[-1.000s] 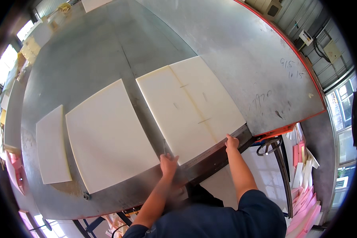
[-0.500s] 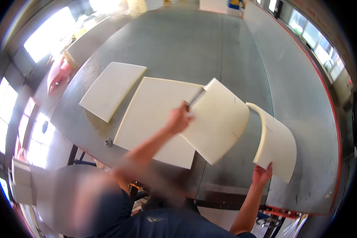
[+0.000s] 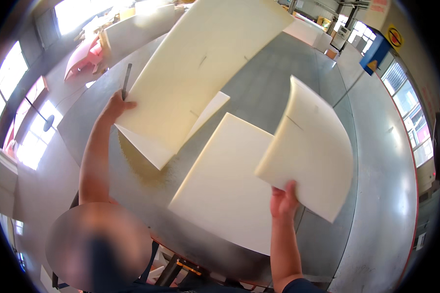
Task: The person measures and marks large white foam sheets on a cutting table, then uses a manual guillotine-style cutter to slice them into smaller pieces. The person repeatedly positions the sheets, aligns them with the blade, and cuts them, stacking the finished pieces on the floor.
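Observation:
My left hand is closed at the left edge of a large cream foam panel, thumb against its face. From the same hand sticks up a slim grey blade-like tool; its exact kind does not show. The panel is tilted over the left of the table and carries short dark marks. Under it a smaller white panel lies partly hidden. My right hand grips the lower edge of a curved foam piece, thumb on the near face. That piece is held above the right part of a flat white panel.
The grey metal table stretches away, with a brownish dusty patch at left. A pale raised panel with a red edge runs along the right. Pink shaped pieces stand beyond the left side. A blue box is at upper right.
My left hand has gone left and now holds the large panel, lifted from the middle to the left. My right hand has carried the curved piece left and raised it. The view has shifted.

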The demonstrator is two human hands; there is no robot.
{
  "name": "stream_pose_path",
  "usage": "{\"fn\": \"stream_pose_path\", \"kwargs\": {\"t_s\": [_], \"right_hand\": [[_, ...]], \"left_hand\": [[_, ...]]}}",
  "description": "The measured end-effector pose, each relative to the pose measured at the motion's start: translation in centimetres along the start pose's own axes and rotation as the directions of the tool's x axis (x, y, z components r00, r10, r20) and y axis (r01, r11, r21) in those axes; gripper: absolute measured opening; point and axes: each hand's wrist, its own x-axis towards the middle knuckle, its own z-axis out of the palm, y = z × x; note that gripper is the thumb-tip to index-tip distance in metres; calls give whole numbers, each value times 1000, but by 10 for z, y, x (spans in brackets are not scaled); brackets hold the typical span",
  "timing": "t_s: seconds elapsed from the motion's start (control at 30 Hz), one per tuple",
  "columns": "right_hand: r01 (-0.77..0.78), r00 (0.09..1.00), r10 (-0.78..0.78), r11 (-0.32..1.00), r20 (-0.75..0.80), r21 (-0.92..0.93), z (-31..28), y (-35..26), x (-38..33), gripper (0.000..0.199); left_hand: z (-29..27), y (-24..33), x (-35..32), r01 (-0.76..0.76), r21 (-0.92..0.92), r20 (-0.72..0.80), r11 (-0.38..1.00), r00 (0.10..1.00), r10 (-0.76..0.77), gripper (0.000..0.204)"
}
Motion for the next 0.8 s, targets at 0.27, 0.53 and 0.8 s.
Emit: {"fn": "stream_pose_path", "kwargs": {"t_s": [0.27,0.53,0.8], "right_hand": [[-238,925,212,970,-315,-45,86,197,16,48],[-729,537,709,663,-457,173,33,267,-64,30],[-228,969,18,-314,-246,-922,-47,193,33,50]], "left_hand": [[-28,-141,80,58,200,155,978,984,-90,44],[30,-255,88,256,501,-480,826,877,19,64],[91,-314,47,604,228,-615,764,697,-368,83]]}}
